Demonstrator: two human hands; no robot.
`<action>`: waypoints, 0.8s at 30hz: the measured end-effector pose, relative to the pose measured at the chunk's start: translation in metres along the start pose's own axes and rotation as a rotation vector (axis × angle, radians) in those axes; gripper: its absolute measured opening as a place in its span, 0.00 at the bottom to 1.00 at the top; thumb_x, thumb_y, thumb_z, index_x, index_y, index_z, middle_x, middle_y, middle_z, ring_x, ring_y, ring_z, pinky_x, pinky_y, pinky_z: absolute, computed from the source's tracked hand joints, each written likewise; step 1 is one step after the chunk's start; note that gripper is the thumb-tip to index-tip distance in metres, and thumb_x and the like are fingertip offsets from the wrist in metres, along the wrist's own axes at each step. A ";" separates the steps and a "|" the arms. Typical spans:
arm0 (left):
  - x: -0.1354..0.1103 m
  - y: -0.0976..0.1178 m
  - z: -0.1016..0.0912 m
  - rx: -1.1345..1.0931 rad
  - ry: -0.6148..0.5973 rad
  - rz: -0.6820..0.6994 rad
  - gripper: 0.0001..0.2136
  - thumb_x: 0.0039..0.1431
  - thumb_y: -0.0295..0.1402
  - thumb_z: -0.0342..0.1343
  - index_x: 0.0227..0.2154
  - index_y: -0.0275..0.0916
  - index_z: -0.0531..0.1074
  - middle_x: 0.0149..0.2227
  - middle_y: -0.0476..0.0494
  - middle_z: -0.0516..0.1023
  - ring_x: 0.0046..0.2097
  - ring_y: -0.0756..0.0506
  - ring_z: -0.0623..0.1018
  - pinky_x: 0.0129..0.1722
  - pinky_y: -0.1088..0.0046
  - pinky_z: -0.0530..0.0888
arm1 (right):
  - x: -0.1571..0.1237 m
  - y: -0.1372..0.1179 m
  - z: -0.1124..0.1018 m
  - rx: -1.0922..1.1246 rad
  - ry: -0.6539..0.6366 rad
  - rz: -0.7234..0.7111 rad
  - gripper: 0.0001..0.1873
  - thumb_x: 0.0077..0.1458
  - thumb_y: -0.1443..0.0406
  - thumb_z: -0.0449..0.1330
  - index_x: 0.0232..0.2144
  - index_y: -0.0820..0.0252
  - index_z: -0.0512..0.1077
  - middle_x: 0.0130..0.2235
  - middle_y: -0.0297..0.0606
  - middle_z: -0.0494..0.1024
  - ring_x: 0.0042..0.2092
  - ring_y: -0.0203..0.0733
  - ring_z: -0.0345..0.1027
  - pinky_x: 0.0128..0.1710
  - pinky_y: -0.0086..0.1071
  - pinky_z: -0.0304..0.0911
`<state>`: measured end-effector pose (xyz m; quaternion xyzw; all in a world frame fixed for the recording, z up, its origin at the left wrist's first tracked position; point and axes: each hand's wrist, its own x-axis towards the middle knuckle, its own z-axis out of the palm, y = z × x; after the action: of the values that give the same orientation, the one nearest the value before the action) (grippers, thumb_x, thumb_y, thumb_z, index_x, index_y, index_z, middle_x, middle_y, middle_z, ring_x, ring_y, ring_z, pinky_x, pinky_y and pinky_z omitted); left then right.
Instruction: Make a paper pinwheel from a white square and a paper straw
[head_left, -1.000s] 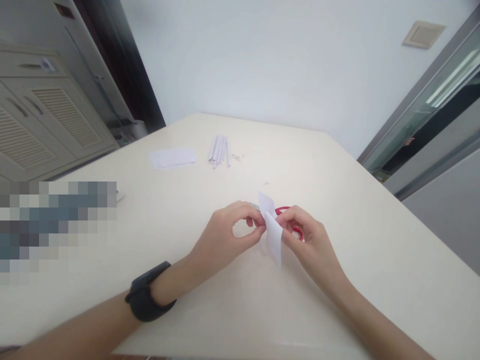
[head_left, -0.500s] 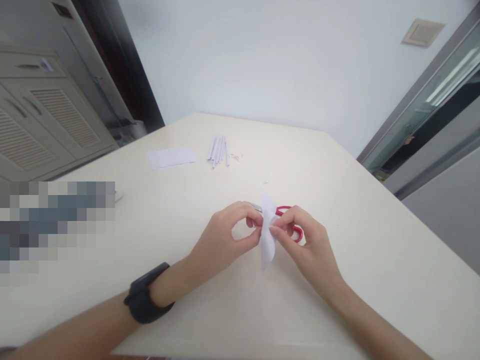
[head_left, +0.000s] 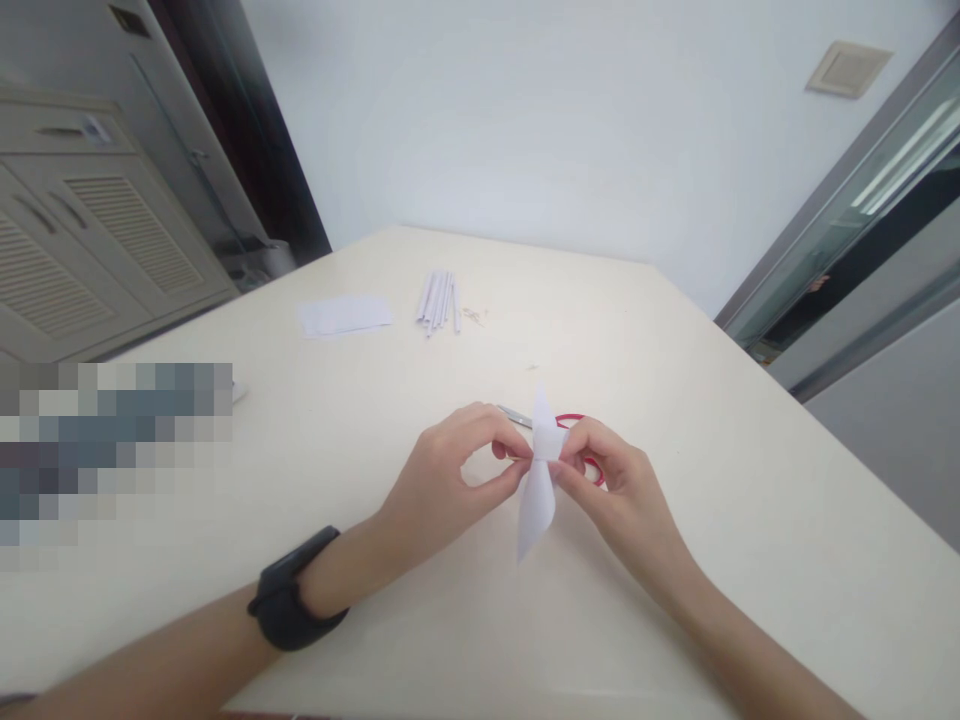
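Note:
Between my two hands is a piece of white paper [head_left: 537, 500], its two ends flared out and its middle narrow like a bow. My left hand [head_left: 469, 460] pinches the left side of that middle with thumb and index finger. A thin pale strip, too small to name surely, shows between those fingers. From the other side, my right hand [head_left: 607, 465] pinches the paper between thumb and fingertips. Scissors with red handles [head_left: 571, 420] lie on the table behind the paper, partly hidden by it and by my right hand.
On the white table [head_left: 360, 640], a bundle of thin white paper rolls [head_left: 436, 302] lies beside flat white paper sheets [head_left: 345, 315]. Small pale bits [head_left: 474, 316] are right of the rolls, and another scrap [head_left: 532, 367] lies nearer. A blurred-out patch covers the left edge.
The paper has turned between my fingers, so its lower flap now shows broader and points down-left. My hands have shifted only slightly; both still pinch the paper.

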<state>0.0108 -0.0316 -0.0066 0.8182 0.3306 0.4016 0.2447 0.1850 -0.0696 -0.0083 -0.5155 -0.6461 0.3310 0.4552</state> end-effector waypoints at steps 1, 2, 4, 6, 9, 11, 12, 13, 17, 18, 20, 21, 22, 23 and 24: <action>0.000 0.000 0.000 0.007 0.003 0.011 0.04 0.56 0.28 0.53 0.26 0.40 0.69 0.28 0.49 0.72 0.33 0.49 0.71 0.36 0.73 0.69 | 0.000 0.001 0.000 -0.006 -0.001 0.000 0.07 0.53 0.68 0.58 0.24 0.58 0.65 0.26 0.30 0.67 0.29 0.34 0.59 0.28 0.29 0.53; 0.000 0.000 0.000 0.015 0.006 0.020 0.05 0.55 0.27 0.53 0.26 0.40 0.69 0.28 0.49 0.73 0.33 0.49 0.71 0.36 0.72 0.69 | 0.000 0.001 0.000 -0.015 -0.003 -0.001 0.08 0.53 0.68 0.59 0.24 0.58 0.65 0.26 0.30 0.67 0.29 0.34 0.60 0.28 0.29 0.53; 0.001 0.000 0.000 0.026 0.013 0.027 0.05 0.55 0.27 0.53 0.25 0.40 0.69 0.27 0.49 0.73 0.33 0.49 0.72 0.36 0.72 0.69 | 0.001 0.002 0.000 -0.031 -0.003 -0.002 0.08 0.53 0.69 0.59 0.23 0.58 0.65 0.26 0.30 0.67 0.29 0.34 0.60 0.28 0.29 0.53; 0.001 0.000 0.000 0.013 0.006 0.007 0.05 0.55 0.28 0.53 0.25 0.40 0.70 0.28 0.48 0.73 0.33 0.49 0.72 0.36 0.72 0.69 | 0.001 0.002 0.000 -0.042 -0.001 -0.004 0.07 0.53 0.68 0.59 0.24 0.58 0.66 0.26 0.30 0.67 0.29 0.34 0.59 0.28 0.29 0.53; 0.001 -0.001 -0.001 -0.059 -0.022 -0.055 0.04 0.56 0.28 0.53 0.28 0.39 0.71 0.30 0.48 0.74 0.34 0.49 0.72 0.35 0.73 0.69 | 0.000 -0.001 -0.001 -0.054 0.010 -0.012 0.05 0.54 0.67 0.59 0.26 0.57 0.68 0.27 0.30 0.67 0.30 0.34 0.59 0.30 0.29 0.54; 0.002 -0.001 -0.002 -0.108 -0.035 -0.084 0.04 0.57 0.29 0.53 0.29 0.40 0.71 0.31 0.49 0.74 0.34 0.50 0.72 0.36 0.74 0.69 | 0.001 -0.004 -0.002 -0.058 0.021 -0.022 0.03 0.54 0.66 0.59 0.28 0.57 0.69 0.28 0.31 0.68 0.31 0.35 0.59 0.31 0.30 0.55; 0.002 -0.002 -0.003 -0.126 -0.037 -0.094 0.03 0.57 0.29 0.53 0.29 0.40 0.71 0.31 0.49 0.74 0.34 0.50 0.72 0.37 0.74 0.69 | 0.000 -0.005 -0.002 -0.059 0.026 -0.028 0.03 0.53 0.66 0.59 0.28 0.57 0.70 0.29 0.32 0.68 0.31 0.36 0.60 0.32 0.30 0.56; 0.003 -0.002 -0.003 -0.143 -0.036 -0.104 0.03 0.56 0.29 0.53 0.29 0.40 0.71 0.31 0.50 0.74 0.34 0.50 0.72 0.37 0.73 0.69 | 0.000 -0.006 -0.002 -0.059 0.029 -0.032 0.02 0.53 0.66 0.59 0.28 0.57 0.70 0.29 0.32 0.68 0.32 0.36 0.60 0.32 0.31 0.57; 0.004 -0.006 -0.004 -0.234 -0.040 -0.172 0.03 0.56 0.30 0.54 0.30 0.40 0.73 0.32 0.47 0.75 0.36 0.48 0.73 0.40 0.70 0.70 | -0.001 -0.007 -0.003 -0.015 0.059 -0.026 0.04 0.55 0.65 0.57 0.29 0.56 0.71 0.32 0.34 0.71 0.34 0.38 0.62 0.34 0.31 0.59; 0.004 -0.007 -0.004 -0.270 -0.050 -0.194 0.04 0.56 0.31 0.54 0.31 0.40 0.73 0.33 0.46 0.75 0.37 0.47 0.73 0.42 0.68 0.71 | -0.001 -0.007 -0.004 0.011 0.077 -0.024 0.06 0.56 0.64 0.56 0.29 0.56 0.71 0.32 0.35 0.71 0.35 0.38 0.63 0.34 0.31 0.59; 0.004 -0.010 -0.003 -0.358 -0.087 -0.240 0.04 0.56 0.32 0.54 0.31 0.40 0.73 0.34 0.45 0.75 0.38 0.45 0.74 0.44 0.66 0.71 | -0.002 -0.007 -0.004 0.064 0.121 -0.026 0.08 0.58 0.63 0.55 0.28 0.56 0.71 0.33 0.34 0.72 0.35 0.37 0.63 0.34 0.30 0.58; 0.004 -0.011 -0.003 -0.407 -0.108 -0.262 0.04 0.55 0.32 0.55 0.31 0.40 0.73 0.34 0.45 0.76 0.39 0.45 0.75 0.45 0.65 0.71 | -0.003 -0.008 -0.005 0.084 0.145 -0.031 0.09 0.58 0.63 0.54 0.28 0.56 0.71 0.32 0.33 0.71 0.35 0.37 0.63 0.33 0.30 0.58; 0.004 -0.012 -0.003 -0.454 -0.129 -0.284 0.03 0.55 0.32 0.55 0.30 0.40 0.73 0.34 0.45 0.76 0.39 0.45 0.75 0.45 0.65 0.71 | -0.003 -0.008 -0.005 0.097 0.166 -0.037 0.09 0.59 0.63 0.54 0.28 0.56 0.70 0.31 0.33 0.71 0.35 0.36 0.63 0.33 0.30 0.57; 0.004 -0.012 -0.003 -0.498 -0.148 -0.306 0.03 0.55 0.32 0.56 0.29 0.40 0.73 0.34 0.46 0.76 0.39 0.45 0.75 0.46 0.65 0.71 | -0.003 -0.008 -0.006 0.106 0.186 -0.045 0.09 0.59 0.63 0.54 0.27 0.56 0.70 0.30 0.32 0.70 0.34 0.36 0.63 0.33 0.29 0.57; 0.004 -0.013 -0.003 -0.537 -0.163 -0.326 0.02 0.54 0.32 0.56 0.29 0.40 0.72 0.34 0.46 0.77 0.39 0.45 0.76 0.46 0.65 0.71 | -0.003 -0.008 -0.006 0.107 0.197 -0.055 0.09 0.59 0.64 0.54 0.27 0.56 0.70 0.30 0.32 0.70 0.34 0.35 0.62 0.33 0.29 0.56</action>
<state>0.0054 -0.0200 -0.0113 0.6903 0.3189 0.3632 0.5384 0.1878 -0.0751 0.0001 -0.5025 -0.5934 0.3002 0.5525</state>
